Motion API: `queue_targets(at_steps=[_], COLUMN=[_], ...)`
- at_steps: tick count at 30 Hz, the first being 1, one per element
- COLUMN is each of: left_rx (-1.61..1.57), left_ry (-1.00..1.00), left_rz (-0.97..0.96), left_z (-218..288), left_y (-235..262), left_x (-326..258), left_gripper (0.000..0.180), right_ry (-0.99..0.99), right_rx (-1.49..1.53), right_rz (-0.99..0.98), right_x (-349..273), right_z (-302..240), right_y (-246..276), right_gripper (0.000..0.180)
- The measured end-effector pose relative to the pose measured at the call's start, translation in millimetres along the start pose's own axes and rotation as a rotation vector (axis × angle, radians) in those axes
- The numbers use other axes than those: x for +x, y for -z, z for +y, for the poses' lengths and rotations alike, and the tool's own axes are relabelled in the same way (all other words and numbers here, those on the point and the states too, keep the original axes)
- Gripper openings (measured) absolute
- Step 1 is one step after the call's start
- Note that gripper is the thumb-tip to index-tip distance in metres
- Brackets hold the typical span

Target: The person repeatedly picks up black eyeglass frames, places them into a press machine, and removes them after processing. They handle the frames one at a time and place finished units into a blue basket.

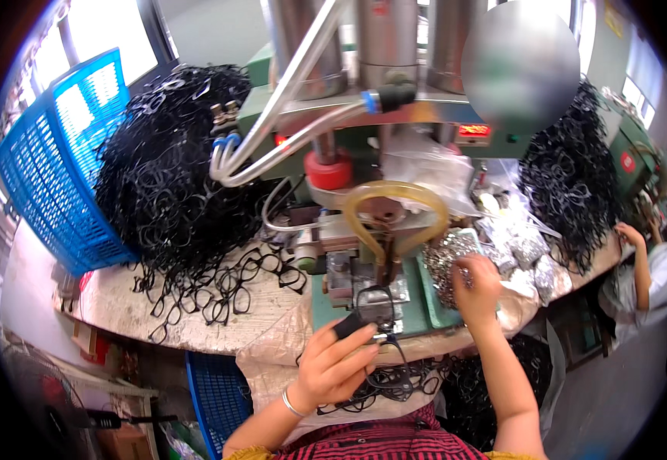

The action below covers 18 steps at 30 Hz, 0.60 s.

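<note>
My left hand (333,364) is closed round a black-handled tool (346,326), whose metal tip points right. Just beyond that tip, a black eyeglass frame (376,301) sits at the metal fixture (340,277) of a press, below its head. Part of another black frame hangs by my left fingertips. My right hand (478,290) reaches over a green tray (428,297) at the right of the fixture. Its fingers are bent together at the heap of small silvery metal parts (442,264) in the tray; what they pinch is too small to make out.
Large heaps of black eyeglass frames (180,161) stand left and right of the press. A blue plastic crate (61,165) leans at the far left. Bags of metal parts (521,238) lie beyond the tray. Looped hoses (295,100) cross before the press. A co-worker's arm (640,268) shows right.
</note>
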<state>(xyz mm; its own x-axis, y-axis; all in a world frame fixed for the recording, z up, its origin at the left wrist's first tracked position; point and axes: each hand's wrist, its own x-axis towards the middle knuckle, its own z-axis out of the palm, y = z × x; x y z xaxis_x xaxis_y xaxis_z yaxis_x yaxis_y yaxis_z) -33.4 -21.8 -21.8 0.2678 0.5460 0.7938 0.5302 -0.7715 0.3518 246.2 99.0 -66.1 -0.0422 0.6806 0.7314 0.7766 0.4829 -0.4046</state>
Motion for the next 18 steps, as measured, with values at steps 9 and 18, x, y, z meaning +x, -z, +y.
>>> queue_targets(at_steps=[9,18], left_rx=[0.347,0.69], left_ry=[0.631,0.503], left_rz=[0.419,-0.004], left_z=[-115.8,-182.4], left_y=[66.4,24.0], left_x=[-34.5,17.5], left_gripper=[0.01,0.015], right_ry=[-0.764,-0.543], right_rx=[0.867,0.459], right_rz=[0.347,0.043], right_x=[-16.1,-0.8], right_z=[-1.5,-17.1], right_y=[-25.3,-7.8], right_gripper=[0.007,0.009])
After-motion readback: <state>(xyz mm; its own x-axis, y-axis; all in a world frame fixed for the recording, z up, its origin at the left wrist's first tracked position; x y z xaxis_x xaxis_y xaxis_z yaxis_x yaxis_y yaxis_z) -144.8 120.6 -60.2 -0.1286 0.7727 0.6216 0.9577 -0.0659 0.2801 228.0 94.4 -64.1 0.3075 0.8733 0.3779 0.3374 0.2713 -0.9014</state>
